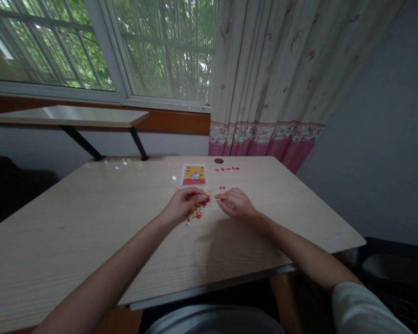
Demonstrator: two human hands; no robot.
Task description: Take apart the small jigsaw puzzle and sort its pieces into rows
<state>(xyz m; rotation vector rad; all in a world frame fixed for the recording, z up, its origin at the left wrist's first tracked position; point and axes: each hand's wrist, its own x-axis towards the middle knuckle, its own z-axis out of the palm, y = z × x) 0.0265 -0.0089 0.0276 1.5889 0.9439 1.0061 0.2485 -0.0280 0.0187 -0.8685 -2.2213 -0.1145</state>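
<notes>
puzzle pieces [198,214] lie near my curled left hand [181,203] and right hand [238,203], maybe for easy reach; from here i can't tell what's held.

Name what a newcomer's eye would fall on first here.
Likely the yellow-and-red card on the pale desk, with a row of red pieces to its right. Nearer, the left hand is at a pile of colourful pieces, the right hand just to the right of it. The bright window at upper left, beside the flowered curtain, could also draw the eye.
</notes>
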